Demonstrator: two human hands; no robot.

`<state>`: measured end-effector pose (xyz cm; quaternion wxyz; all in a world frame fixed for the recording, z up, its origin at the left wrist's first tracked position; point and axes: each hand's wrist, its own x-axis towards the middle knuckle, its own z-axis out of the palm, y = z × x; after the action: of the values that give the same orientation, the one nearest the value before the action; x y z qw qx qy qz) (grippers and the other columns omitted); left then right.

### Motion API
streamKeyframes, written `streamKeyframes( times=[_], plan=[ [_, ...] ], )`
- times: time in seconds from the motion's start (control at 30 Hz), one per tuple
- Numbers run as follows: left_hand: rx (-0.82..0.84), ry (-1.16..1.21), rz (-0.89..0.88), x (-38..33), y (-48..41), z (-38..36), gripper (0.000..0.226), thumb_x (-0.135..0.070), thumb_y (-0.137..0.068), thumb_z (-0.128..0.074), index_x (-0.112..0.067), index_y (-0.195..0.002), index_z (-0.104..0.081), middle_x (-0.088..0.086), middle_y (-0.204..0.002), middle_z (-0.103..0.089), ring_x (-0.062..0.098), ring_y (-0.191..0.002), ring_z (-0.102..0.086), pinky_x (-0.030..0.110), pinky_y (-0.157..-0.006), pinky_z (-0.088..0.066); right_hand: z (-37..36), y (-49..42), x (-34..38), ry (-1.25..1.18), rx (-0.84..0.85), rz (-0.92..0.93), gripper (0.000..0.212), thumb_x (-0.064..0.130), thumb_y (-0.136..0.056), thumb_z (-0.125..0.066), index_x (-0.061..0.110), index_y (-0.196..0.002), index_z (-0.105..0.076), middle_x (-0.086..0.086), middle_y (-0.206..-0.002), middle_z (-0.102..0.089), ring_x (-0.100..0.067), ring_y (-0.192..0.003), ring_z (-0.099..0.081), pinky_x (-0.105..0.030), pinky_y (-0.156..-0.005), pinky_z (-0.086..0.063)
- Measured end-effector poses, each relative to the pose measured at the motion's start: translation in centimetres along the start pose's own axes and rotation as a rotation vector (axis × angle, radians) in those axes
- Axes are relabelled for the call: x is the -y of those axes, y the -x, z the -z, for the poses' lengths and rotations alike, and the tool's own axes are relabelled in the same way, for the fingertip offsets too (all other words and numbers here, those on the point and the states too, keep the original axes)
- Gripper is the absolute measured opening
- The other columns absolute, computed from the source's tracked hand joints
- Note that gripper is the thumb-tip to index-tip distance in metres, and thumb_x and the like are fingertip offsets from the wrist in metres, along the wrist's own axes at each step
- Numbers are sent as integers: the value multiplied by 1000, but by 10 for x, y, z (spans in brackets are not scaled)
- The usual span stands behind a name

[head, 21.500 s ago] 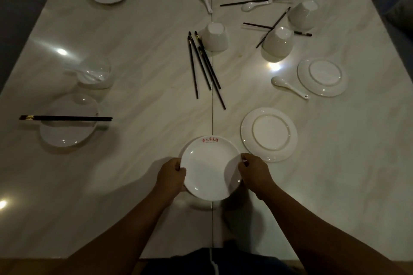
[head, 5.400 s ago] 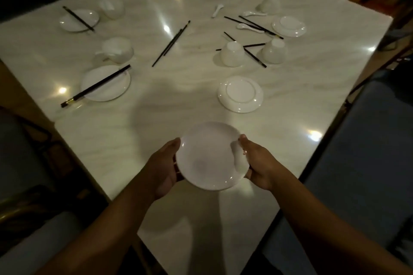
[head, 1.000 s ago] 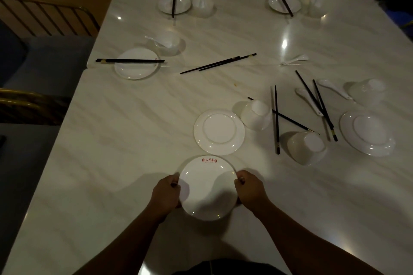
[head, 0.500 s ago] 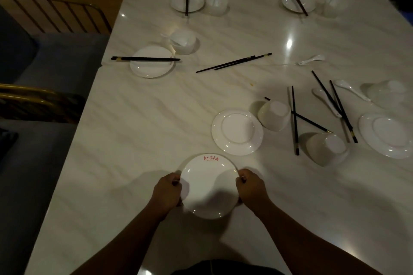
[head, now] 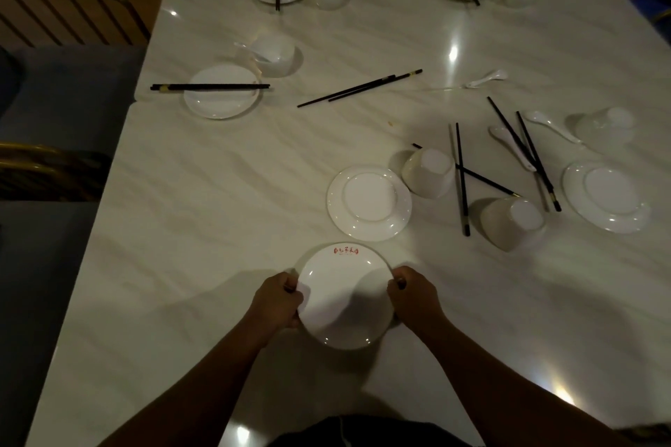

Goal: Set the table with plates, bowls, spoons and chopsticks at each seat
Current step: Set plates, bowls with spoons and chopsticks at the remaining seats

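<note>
Head view: your left hand (head: 277, 303) and right hand (head: 414, 296) are gripping opposite rims of the red-lettered plate (head: 345, 301), fingers curling round its edges, holding it at the near side of the counter (head: 181, 210), just before an upturned plate (head: 369, 202).

Both hands (head: 277, 303) grip a plate (head: 345, 298) (red-lettered rim).

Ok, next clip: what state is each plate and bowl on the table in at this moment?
Logo plate: right side up, rim gripped by left hand and right hand.
Middle plate: upside down.
Right plate: upside down.
Bowl beside middle plate: upside down.
Nearer right bowl: upside down.
Far right bowl: overturned.
Left plate: right side up, chopsticks across it.
Left bowl: upright, spoon inside.
</note>
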<state>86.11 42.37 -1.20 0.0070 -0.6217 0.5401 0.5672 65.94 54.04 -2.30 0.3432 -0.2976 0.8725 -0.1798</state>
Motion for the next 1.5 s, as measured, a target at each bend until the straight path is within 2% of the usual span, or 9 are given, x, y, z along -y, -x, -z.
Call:
streamKeyframes(
  times=[0.17,0.33,0.57,0.7,0.9,1.03,1.17,1.33,1.5],
  plan=[
    [-25,-91,-24,-2,-5,1,15,-18,-86,-58,-13,-100,-60,11,-95,-63,33,-88,-64,48,-74,-59,14,-8,1,11,65,44,11,21,-91,-54,14,-95,-61,3,-87,-56,-16,-85,-55,-21,-75,-34],
    [-135,-276,-129,-24,-16,4,26,-36,-89,-57,-17,-106,-61,3,-106,-65,24,-99,-61,31,-87,-46,40,-35,12,-73,-26,99,16,23,-89,-60,13,-100,-65,-3,-97,-68,-16,-89,-60,-19,-78,-36],
    [-229,-361,-263,-76,-71,13,25,-23,-92,-55,-13,-114,-59,10,-117,-63,23,-104,-59,23,-87,-38,83,-105,66,-49,-73,271,20,23,-93,-57,13,-109,-63,3,-97,-64,-8,-84,-55,-15,-75,-36],
    [-255,-466,-346,-108,-116,19,29,-23,-90,-57,-14,-117,-59,14,-123,-56,30,-109,-56,34,-100,-39,88,-161,100,-21,-87,334,22,25,-91,-57,15,-109,-64,-1,-98,-67,-14,-85,-61,-18,-76,-39],
    [-241,-695,-329,-148,-183,27,59,-43,-87,-42,-30,-143,-31,3,-158,-15,31,-145,-9,49,-116,-13,83,-264,155,172,-118,466,31,22,-92,-52,17,-122,-59,-10,-122,-57,-24,-109,-58,-23,-92,-42],
    [-255,-820,-294,-178,-205,7,68,-53,-86,-45,-38,-142,-9,1,-159,6,47,-141,11,68,-109,-3,73,-317,179,378,-142,557,50,10,-93,-45,25,-141,-42,-5,-147,-35,-31,-127,-38,-41,-102,-40],
    [-213,-846,-229,-177,-218,-7,79,-68,-85,-33,-42,-142,14,4,-154,30,49,-133,31,70,-106,11,67,-356,198,663,-120,560,69,5,-92,-41,26,-151,-12,1,-161,-4,-35,-146,-5,-50,-108,-32],
    [-198,-852,-263,-169,-217,-6,79,-72,-85,-23,-40,-142,22,6,-151,37,48,-131,36,66,-103,18,73,-386,205,710,-268,650,36,4,-92,-46,12,-127,-51,-14,-124,-52,-36,-111,-48,-39,-87,-45],
    [-197,-859,-266,-170,-215,-5,79,-72,-85,-21,-40,-142,23,6,-150,37,48,-130,36,66,-103,19,82,-386,200,669,-189,769,20,4,-90,-52,8,-110,-55,-15,-106,-55,-31,-96,-51,-34,-74,-41]
  ],
)
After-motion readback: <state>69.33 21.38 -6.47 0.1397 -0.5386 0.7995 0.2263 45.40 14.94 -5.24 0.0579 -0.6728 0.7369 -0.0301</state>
